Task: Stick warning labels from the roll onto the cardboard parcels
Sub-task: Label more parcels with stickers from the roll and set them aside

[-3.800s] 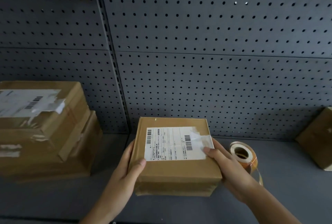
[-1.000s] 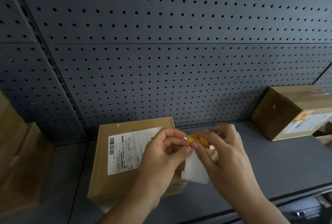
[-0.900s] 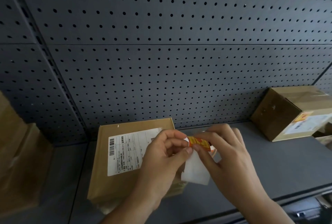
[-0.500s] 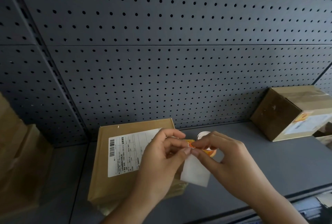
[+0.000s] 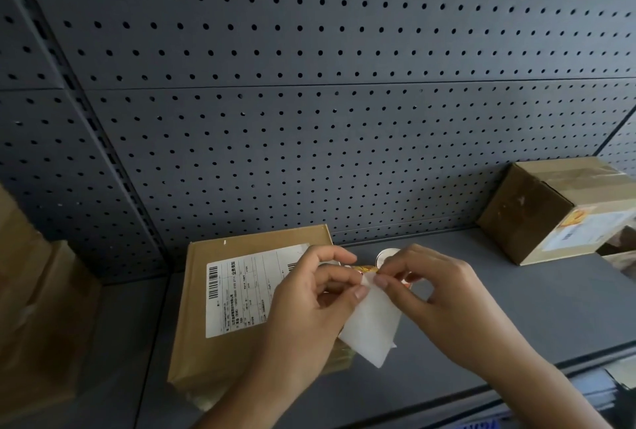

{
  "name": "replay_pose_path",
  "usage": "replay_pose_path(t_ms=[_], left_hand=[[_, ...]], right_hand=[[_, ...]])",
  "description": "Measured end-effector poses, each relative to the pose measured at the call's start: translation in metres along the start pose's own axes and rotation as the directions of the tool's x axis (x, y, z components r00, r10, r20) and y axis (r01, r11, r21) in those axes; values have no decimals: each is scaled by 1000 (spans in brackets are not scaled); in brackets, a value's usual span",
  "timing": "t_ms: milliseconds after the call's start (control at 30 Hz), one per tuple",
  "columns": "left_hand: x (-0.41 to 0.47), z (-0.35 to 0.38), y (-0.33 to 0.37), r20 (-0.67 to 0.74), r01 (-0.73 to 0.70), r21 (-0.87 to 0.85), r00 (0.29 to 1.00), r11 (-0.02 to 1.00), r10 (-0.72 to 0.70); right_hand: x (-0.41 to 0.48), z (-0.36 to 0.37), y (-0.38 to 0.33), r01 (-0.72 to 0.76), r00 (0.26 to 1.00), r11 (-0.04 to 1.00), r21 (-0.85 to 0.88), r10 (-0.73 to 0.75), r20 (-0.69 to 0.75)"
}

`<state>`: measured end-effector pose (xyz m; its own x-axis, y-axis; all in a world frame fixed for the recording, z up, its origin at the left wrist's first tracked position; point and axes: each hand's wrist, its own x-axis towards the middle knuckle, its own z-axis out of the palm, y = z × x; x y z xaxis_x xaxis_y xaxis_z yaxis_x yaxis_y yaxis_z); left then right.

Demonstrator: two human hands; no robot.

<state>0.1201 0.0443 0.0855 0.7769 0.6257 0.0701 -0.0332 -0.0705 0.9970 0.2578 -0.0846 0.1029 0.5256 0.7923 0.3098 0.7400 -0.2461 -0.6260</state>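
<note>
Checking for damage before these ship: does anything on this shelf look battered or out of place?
Only minor: the right-hand box sits angled to the pegboard, with pale scuffs on its shaded side. The centre parcel looks undamaged on top.

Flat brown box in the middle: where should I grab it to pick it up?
Probably by its left and right side walls, reaching in from the front: the parcel lies flat and wide on the shelf, its back near the pegboard.

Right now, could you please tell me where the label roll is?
In the head view, the label roll sits low at centre, just right of the middle parcel, mostly hidden behind the right hand.
</note>
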Motion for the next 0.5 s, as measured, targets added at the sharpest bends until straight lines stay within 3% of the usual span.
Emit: replay_pose_path(t_ms=[200,367,433,500], left_hand=[[-1,4,-4,-6,5,53,1000,999,-4],[-1,3,-5,23,35,143,999,989,-38],[-1,3,-4,48,42,185,998,982,-51],[-1,4,-2,66,25,204,997,979,-40]], right_hand=[[6,-16,10,-115,986,993,4,115,-118],[15,-41,19,-201,915,971,133,234,-328],[15,-48,15,-199,884,960,195,262,-388],[13,-49,8,-140,877,977,164,199,-438]])
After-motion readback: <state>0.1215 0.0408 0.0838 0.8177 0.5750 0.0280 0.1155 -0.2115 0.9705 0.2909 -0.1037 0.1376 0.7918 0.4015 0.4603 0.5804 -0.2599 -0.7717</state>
